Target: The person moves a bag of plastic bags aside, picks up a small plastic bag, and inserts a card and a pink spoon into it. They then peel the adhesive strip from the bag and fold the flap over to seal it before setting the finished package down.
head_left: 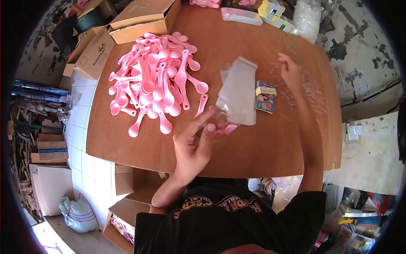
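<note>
My left hand (pixel 192 146) pinches a clear plastic bag (pixel 219 116) between thumb and fingers, above the front of the table. Just beyond the thumb shows a pink piece (pixel 227 130), overlapping the bag in this view. My right hand (pixel 291 73) is raised over the right side, fingers loosely bent and apart, above scattered thin clear strips (pixel 306 95). Between the hands lies a stack of flat clear bags (pixel 240 91). Beside it sits a bundle of blue printed cards (pixel 265 103) with a pale band. A single pink spoon (pixel 202 105) lies near my left fingertips.
A large heap of pink measuring spoons (pixel 158 78) covers the table's left part. Cardboard boxes (pixel 141 19) stand behind it. Along the back edge are a pack of clear bags (pixel 242 17), banded card bundles (pixel 275 12) and a big plastic roll (pixel 307 19). An open carton (pixel 139 186) sits below the front edge.
</note>
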`<move>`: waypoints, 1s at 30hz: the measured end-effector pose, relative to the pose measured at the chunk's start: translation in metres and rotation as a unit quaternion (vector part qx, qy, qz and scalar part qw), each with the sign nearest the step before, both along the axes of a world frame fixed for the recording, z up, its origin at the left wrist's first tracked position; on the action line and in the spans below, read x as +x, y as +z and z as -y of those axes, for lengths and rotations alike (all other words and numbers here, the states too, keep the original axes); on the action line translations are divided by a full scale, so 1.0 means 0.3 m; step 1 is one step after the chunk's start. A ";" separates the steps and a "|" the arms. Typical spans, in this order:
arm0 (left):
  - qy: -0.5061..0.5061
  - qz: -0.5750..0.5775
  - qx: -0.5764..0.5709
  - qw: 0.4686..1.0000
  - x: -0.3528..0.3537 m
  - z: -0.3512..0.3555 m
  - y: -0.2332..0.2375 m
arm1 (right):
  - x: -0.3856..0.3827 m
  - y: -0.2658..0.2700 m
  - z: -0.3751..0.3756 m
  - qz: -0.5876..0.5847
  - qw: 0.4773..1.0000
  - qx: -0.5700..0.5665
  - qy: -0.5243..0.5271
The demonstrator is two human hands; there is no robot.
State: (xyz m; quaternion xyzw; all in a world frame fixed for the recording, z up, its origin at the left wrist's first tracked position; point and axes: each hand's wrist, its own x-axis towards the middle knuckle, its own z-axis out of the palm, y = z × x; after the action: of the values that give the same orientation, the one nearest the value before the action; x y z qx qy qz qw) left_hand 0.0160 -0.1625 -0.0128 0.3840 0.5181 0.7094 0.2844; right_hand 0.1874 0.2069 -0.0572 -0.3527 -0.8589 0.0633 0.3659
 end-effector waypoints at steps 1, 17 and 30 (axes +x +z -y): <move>0.000 0.001 0.000 1.000 -0.002 -0.002 0.000 | 0.002 0.030 0.032 0.001 1.000 0.000 0.000; -0.061 0.016 0.120 0.991 -0.021 -0.049 -0.039 | -0.152 0.311 0.762 -0.100 0.892 -0.200 0.394; -0.089 0.005 -0.063 0.994 -0.038 -0.029 -0.043 | -0.175 0.272 0.790 -0.135 0.797 -0.476 0.346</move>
State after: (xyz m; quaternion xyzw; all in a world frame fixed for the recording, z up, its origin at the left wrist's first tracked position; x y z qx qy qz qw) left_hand 0.0046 -0.1539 -0.0257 0.4064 0.5241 0.6491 0.3726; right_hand 0.1348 -0.0301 0.0243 -0.1495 -0.7272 0.6336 0.2177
